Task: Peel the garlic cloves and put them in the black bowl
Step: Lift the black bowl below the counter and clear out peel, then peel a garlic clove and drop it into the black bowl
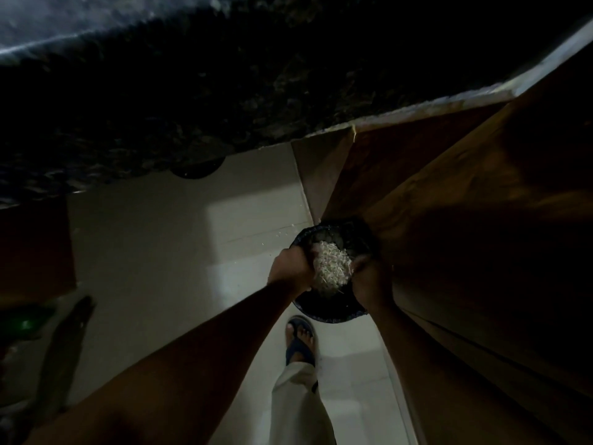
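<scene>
Both arms reach down in front of me in dim light. My left hand (290, 268) and my right hand (369, 281) are cupped around a pale heap of garlic peels (330, 268), holding it between them. The heap hangs over a round black container (330, 311) beside the wooden cabinet. Whether that container is the black bowl or a bin cannot be told. A few pale scraps lie on the floor (295, 224) near its rim. No whole garlic cloves show.
A dark speckled stone counter (192, 91) juts out above. A brown wooden cabinet front (465, 220) fills the right side. Pale floor tiles (160, 252) lie below, with my sandalled foot (300, 338) and trouser leg. Dark objects stand at the lower left (64, 342).
</scene>
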